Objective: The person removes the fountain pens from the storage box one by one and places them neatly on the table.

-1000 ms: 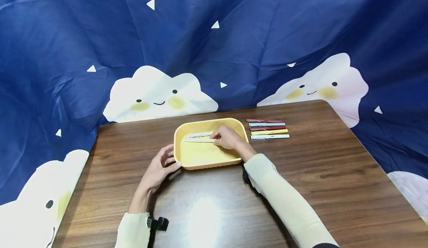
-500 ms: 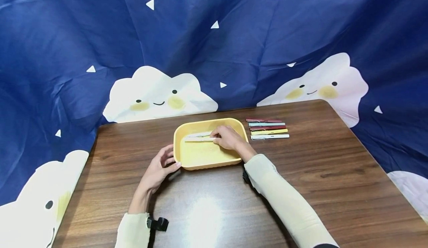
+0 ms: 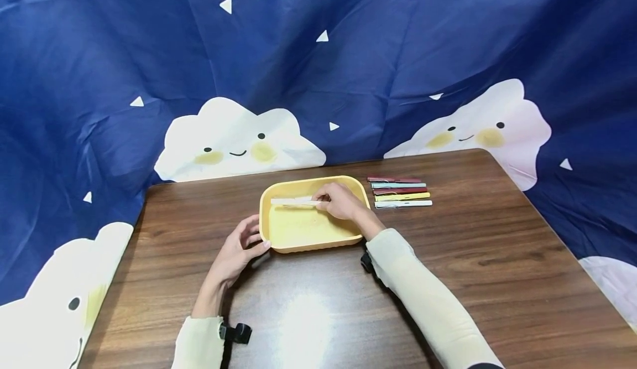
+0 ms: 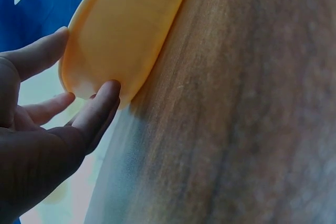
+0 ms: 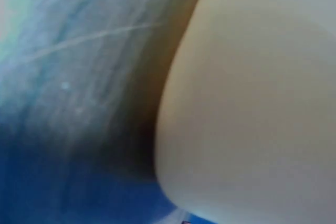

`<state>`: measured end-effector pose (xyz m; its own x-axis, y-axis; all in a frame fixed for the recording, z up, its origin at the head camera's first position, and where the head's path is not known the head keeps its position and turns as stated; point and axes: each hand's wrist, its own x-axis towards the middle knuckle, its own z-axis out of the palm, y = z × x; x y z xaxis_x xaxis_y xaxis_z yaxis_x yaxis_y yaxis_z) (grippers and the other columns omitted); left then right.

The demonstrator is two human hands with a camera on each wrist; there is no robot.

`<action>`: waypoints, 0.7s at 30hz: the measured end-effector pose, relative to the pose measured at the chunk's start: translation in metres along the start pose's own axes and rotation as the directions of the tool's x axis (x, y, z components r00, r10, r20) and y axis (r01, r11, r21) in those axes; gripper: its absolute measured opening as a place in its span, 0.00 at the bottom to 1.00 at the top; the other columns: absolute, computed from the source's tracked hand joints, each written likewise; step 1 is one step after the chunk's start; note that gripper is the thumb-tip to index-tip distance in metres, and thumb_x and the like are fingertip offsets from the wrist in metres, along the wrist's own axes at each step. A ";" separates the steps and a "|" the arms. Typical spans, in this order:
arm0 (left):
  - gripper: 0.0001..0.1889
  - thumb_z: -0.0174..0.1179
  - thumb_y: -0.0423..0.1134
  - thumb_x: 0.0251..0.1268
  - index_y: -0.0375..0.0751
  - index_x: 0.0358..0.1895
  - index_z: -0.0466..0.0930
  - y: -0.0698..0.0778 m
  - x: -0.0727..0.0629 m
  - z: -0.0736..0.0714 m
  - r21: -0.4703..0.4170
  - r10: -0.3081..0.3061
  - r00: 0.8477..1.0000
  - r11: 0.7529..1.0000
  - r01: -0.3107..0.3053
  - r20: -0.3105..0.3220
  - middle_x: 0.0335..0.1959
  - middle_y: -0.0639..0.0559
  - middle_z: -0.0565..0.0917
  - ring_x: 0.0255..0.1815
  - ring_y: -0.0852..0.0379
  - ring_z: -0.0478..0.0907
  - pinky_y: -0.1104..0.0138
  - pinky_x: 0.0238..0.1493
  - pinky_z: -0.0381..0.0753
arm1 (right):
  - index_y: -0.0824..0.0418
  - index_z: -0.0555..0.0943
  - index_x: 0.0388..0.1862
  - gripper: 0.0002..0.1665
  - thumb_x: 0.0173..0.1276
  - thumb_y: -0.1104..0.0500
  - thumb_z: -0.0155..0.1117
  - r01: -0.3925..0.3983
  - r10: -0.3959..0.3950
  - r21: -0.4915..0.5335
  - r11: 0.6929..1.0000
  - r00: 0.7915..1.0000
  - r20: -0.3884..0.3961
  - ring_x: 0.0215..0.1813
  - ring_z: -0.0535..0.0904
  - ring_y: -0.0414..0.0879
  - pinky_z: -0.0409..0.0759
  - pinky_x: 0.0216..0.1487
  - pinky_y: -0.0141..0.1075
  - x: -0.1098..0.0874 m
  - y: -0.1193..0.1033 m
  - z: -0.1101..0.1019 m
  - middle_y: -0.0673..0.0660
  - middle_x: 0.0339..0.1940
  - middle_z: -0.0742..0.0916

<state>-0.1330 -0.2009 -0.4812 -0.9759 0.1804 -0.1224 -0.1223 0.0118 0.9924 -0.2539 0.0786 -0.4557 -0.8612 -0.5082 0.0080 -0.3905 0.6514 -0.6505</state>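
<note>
A yellow rectangular tray (image 3: pixel 303 245) sits on the wooden table in the head view. Inside it, my right hand (image 3: pixel 340 202) pinches a slim white pen (image 3: pixel 293 202) by its right end. Another pale pen lies along the far side of this one, mostly covered by it. My left hand (image 3: pixel 236 251) is at the tray's left end, thumb near the front corner and fingers along the side. In the left wrist view, the left fingers (image 4: pixel 105 103) touch the tray's wall (image 4: pixel 126 30). The right wrist view shows only a pale blurred wall (image 5: pixel 252 103), without the hand.
Right of the tray lies a row of several pens: dark red (image 3: pixel 398 191), light blue (image 3: pixel 398 185), yellow (image 3: pixel 402 197) and white (image 3: pixel 403 204). A blue cloth (image 3: pixel 348 70) with clouds hangs behind the table (image 3: pixel 473 236).
The pinched white pen has moved slightly away from me, closing up against the other pale pen in the tray. The left hand and tray have stayed in place.
</note>
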 end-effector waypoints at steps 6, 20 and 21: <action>0.38 0.64 0.23 0.64 0.34 0.76 0.59 0.001 0.000 0.000 0.003 -0.010 1.000 1.000 0.010 0.001 0.68 0.30 0.70 0.65 0.35 0.71 0.70 0.53 0.78 | 0.63 0.89 0.44 0.08 0.67 0.67 0.70 0.035 -0.034 0.016 0.999 0.999 -0.029 0.39 0.80 0.43 0.78 0.46 0.36 -0.001 -0.003 -0.007 0.52 0.35 0.88; 0.38 0.64 0.23 0.64 0.32 0.76 0.58 0.001 0.000 0.001 -0.005 -0.018 1.000 1.000 0.018 -0.002 0.67 0.29 0.69 0.65 0.35 0.70 0.70 0.53 0.79 | 0.64 0.88 0.44 0.07 0.68 0.67 0.69 0.091 -0.084 0.064 0.994 0.992 -0.098 0.40 0.81 0.44 0.78 0.45 0.38 -0.017 -0.007 -0.027 0.53 0.35 0.87; 0.38 0.64 0.23 0.64 0.32 0.76 0.58 0.001 0.000 0.001 -0.005 -0.017 1.000 1.000 0.017 -0.002 0.67 0.29 0.69 0.65 0.35 0.70 0.70 0.52 0.79 | 0.64 0.88 0.44 0.08 0.67 0.67 0.69 0.089 -0.081 0.067 0.994 0.991 -0.106 0.40 0.81 0.45 0.78 0.45 0.38 -0.019 -0.008 -0.029 0.53 0.36 0.87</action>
<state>-0.1331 -0.2000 -0.4800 -0.9740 0.1782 -0.1398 -0.1403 0.0097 0.9901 -0.2439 0.1001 -0.4286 -0.8563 -0.4966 0.1416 -0.4425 0.5644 -0.6969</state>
